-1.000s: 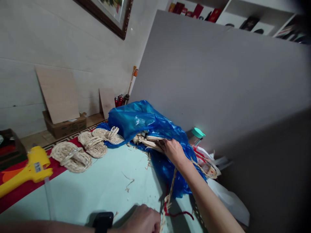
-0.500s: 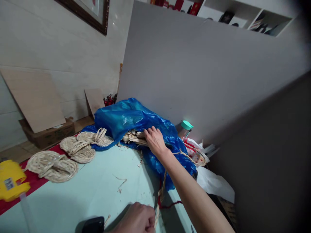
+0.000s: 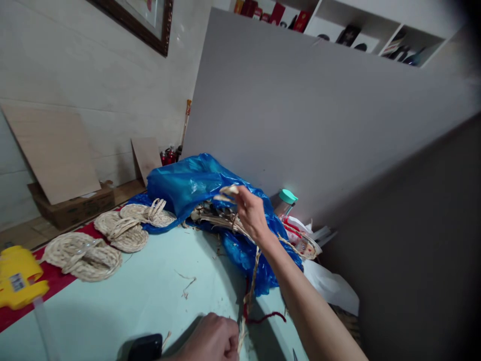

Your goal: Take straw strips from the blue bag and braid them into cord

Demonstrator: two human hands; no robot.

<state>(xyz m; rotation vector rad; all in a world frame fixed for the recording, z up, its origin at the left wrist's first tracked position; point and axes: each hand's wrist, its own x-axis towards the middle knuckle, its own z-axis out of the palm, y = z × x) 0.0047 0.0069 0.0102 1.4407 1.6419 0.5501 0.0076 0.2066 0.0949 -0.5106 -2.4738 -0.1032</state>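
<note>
Lower left of the frame: yellow plastic glue-gun-like tool, then three flat oval woven pale-straw pieces on the pale green counter, beside a crumpled blue plastic bag with a bundle of dry pale husks at its mouth. Bottom centre: left hand, fingers curled, pinching the lower stretch of a braided pale-straw cord; hold that grip firm so the twist can't slacken. Just right of centre: right hand pinches a blurred pale strip, likely husk, above the bundle; best lifted slowly, clear of the bag edge.
</note>
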